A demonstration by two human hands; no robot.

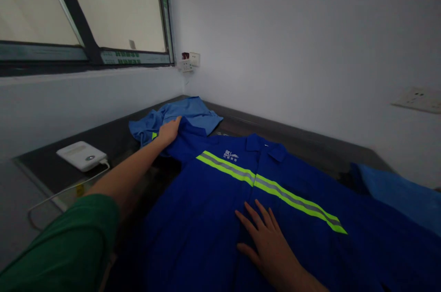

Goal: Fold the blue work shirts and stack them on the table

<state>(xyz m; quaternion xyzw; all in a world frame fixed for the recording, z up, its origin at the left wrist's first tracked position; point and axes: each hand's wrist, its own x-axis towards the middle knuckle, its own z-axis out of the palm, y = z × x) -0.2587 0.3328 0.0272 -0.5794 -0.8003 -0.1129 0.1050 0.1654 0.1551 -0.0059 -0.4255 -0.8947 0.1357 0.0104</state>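
Note:
A dark blue work jacket with a yellow-and-grey reflective band across the chest lies spread face up on a dark table. My left hand reaches far out to the jacket's left sleeve and pinches its cloth. My right hand lies flat on the jacket's front below the band, fingers spread. A lighter blue garment lies bunched in the far corner, just beyond my left hand.
A white power bank with a white cable sits on the table at the left. Another light blue cloth lies at the right edge. White walls close the corner, with a window above left and wall sockets.

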